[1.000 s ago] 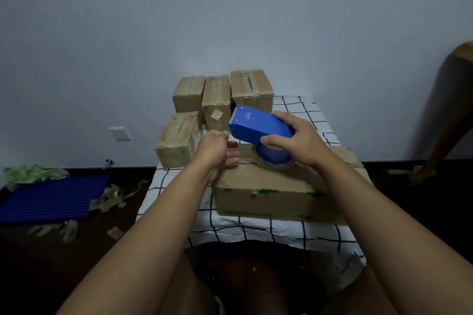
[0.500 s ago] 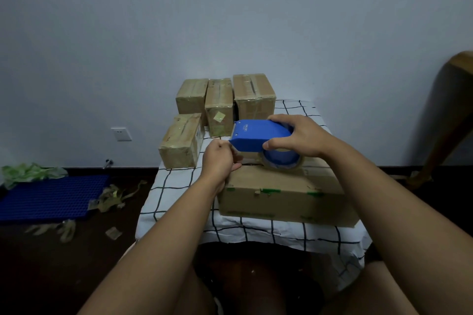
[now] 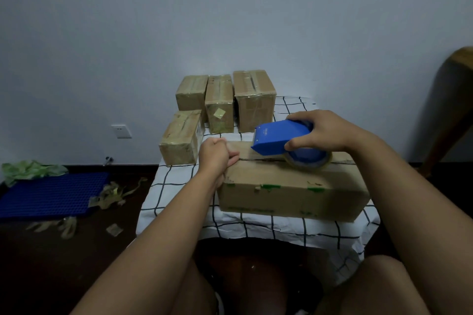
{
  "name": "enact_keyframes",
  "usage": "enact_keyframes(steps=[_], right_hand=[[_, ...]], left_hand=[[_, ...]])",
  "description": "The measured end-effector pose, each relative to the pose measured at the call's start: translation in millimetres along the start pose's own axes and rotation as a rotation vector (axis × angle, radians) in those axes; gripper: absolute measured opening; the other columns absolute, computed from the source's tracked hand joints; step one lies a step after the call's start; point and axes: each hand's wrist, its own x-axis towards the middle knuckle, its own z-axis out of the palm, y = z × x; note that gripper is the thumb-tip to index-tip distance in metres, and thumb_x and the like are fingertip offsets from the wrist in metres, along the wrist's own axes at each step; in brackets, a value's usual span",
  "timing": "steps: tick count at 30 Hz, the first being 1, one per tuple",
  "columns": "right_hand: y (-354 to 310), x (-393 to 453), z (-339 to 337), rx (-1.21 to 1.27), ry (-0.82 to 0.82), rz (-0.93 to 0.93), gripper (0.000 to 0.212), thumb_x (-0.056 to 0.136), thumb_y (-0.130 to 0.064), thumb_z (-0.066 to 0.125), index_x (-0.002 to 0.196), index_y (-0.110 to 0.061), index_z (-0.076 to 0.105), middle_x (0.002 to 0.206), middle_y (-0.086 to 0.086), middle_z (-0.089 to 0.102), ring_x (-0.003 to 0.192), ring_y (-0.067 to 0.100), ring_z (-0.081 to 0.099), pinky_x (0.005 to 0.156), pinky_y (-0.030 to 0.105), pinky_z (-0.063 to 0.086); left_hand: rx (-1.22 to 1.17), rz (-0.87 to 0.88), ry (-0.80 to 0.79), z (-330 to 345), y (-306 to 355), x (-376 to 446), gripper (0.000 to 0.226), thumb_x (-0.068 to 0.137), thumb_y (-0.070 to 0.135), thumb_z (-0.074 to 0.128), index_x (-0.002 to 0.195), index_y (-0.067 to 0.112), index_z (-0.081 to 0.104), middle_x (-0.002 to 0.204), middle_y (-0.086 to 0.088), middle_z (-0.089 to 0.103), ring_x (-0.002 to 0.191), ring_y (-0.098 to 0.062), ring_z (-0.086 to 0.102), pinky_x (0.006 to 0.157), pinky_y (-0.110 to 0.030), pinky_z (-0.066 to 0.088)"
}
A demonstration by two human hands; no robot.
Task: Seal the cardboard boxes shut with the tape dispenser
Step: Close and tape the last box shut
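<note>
tape dispenser [image 3: 279, 138] blue | boxes [image 3: 291, 186] brown | cloth [image 3: 179, 202] white, black grid

Your left hand [image 3: 217, 155] sits curled into a loose fist at the left end of the near cardboard box [image 3: 291, 192], thumb side up, fingers tucked against the box top, and whether it pinches tape is too unclear to tell; the left forearm runs bare from lower left up to it. Your right hand [image 3: 320, 133] grips the blue tape dispenser [image 3: 279, 139] from above, fingers wrapped over its top and thumb on the near side, wrist roughly level, bare right forearm coming in from the lower right. Both arms are extended forward, hands near each other but apart.
</note>
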Motion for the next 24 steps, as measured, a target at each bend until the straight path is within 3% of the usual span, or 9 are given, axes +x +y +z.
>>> enact_keyframes(steps=[4,10,18,24], right_hand=[[-5,6,8,-0.088,0.003,-0.012,0.088,0.056,-0.069,0.062,0.137,-0.036,0.056,0.12,-0.013,0.056,0.106,0.014,0.054,0.088,0.033,0.046],[-10,10,10,-0.152,-0.015,-0.049,0.084,0.055,-0.072,0.056,0.131,-0.036,0.059,0.115,-0.008,0.06,0.1,0.016,0.056,0.081,0.033,0.046],[-23,16,13,-0.17,-0.047,-0.056,0.088,0.054,-0.074,0.057,0.134,-0.037,0.056,0.117,-0.012,0.058,0.102,0.015,0.055,0.08,0.031,0.043],[-32,25,17,-0.191,-0.05,-0.062,0.089,0.054,-0.075,0.057,0.134,-0.037,0.055,0.114,-0.013,0.056,0.1,0.014,0.054,0.074,0.028,0.04]], left_hand=[[-0.022,-0.023,0.001,-8,6,0,0.015,0.098,0.01,0.046,0.086,0.012,0.055,0.07,-0.007,0.053,0.068,-0.019,0.064,0.059,-0.03,0.059],[0.251,0.093,-0.031,-30,8,4,0.015,0.096,0.016,0.059,0.086,0.007,0.065,0.071,-0.007,0.064,0.057,-0.012,0.061,0.057,-0.023,0.056],[0.231,0.076,-0.003,-43,2,9,0.02,0.096,0.013,0.058,0.077,0.007,0.061,0.064,-0.004,0.06,0.062,-0.015,0.059,0.06,-0.024,0.055],[0.126,-0.054,-0.019,-49,7,16,0.012,0.096,0.009,0.055,0.086,0.005,0.062,0.069,-0.006,0.054,0.067,-0.019,0.062,0.057,-0.025,0.057]])
